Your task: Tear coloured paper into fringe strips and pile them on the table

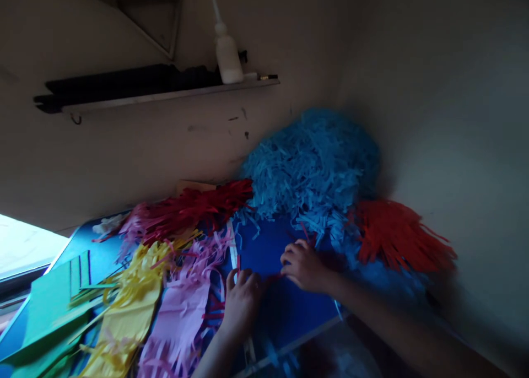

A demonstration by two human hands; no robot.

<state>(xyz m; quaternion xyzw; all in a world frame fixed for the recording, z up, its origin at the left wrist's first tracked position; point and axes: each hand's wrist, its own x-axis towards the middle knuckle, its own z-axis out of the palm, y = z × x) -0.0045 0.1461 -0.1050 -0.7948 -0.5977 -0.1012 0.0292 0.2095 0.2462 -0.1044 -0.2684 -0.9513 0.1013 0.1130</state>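
Over a blue table top (260,243), my left hand (243,295) has its fingers bent and pinched together at a narrow red paper strip (238,263), which pokes up past the fingertips. My right hand (305,266) is to its right, fingers curled, with thin red paper at its fingertips. A dim reddish piece seems to span the gap between both hands, but blur hides its shape. Left of my left hand lies pink fringed paper (184,306), with red strips beside it. Behind my right hand stands a large mound of blue shredded paper (314,163).
Yellow fringed paper (134,306) and green paper sheets (52,295) lie at the left. Dark red fringe (194,207) rests near the wall, orange-red fringe (399,235) at the right. A wall shelf (173,96) holds a white nozzle bottle (228,58) and a black bundle.
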